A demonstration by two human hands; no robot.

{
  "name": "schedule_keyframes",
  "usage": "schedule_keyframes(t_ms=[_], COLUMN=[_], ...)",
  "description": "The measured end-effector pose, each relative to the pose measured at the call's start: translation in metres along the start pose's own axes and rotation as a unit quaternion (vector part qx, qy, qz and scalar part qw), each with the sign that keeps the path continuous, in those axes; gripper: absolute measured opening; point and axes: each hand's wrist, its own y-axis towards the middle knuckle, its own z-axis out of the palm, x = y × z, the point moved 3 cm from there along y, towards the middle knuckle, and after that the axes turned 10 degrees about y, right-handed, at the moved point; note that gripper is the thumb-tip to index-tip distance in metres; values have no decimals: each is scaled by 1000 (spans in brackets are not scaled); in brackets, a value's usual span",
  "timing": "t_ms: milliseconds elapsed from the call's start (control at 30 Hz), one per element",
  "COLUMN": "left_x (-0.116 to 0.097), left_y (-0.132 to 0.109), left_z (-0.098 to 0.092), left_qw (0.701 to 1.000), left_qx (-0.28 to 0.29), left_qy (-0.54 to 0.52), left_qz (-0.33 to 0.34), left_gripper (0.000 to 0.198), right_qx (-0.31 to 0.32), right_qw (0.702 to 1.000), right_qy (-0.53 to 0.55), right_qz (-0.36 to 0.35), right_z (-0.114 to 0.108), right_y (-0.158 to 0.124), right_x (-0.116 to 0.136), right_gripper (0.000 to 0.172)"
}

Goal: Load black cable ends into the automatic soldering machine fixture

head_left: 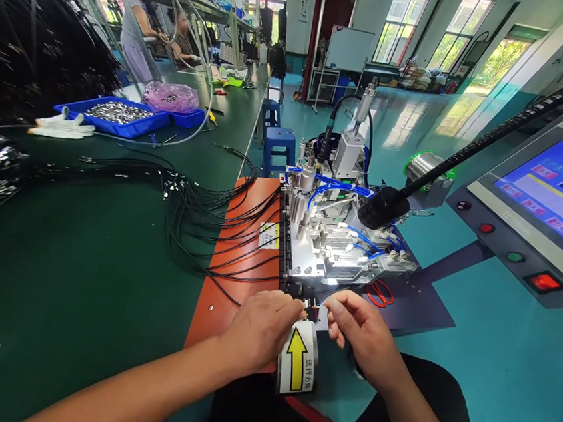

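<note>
My left hand (pixel 269 324) is closed at the near end of the machine, just above a round drum (pixel 299 357) marked with a yellow arrow. A black cable (pixel 225 292) runs across the orange plate (pixel 204 324) to this hand, and its end appears to be between the fingers. To the right, my right hand (pixel 362 333) pinches thumb and forefinger on a thin wire end, which shows in the small gap between my hands. Its other fingers are curled. Several black cables (pixel 201 209) lie over the plate, lined up along the edge of the metal machine (pixel 338 244).
A lamp on a black flexible arm (pixel 385 205) hangs over the machine. The control panel (pixel 538 211) stands at right. Red-handled scissors (pixel 379 294) lie beside the machine. On the green table are a blue tray (pixel 114 127), white glove (pixel 61 126) and cable bundles. Two people sit farther back.
</note>
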Motion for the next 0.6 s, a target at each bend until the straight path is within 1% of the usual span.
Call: schedule_keyframes(t_ms=[133,233,433,600], left_x=[0,1,0,0], left_y=[-2,-2,-3,-3], left_z=[1,2,1,1], left_qw=[1000,1000,1000,1000], left_qx=[2,3,4,10], left_qy=[17,20,23,17], left_qz=[4,-2,6,13], left_gripper=[20,22,21,18], right_qx=[5,2,-6,-22], right_qw=[1000,999,998,997], right_qy=[-18,-47,-58,-80], right_qz=[25,21,18,6], right_z=[5,6,8,7], right_y=[-1,0,2,3], right_x=[5,6,-4,-11], right_gripper=[37,35,30,32])
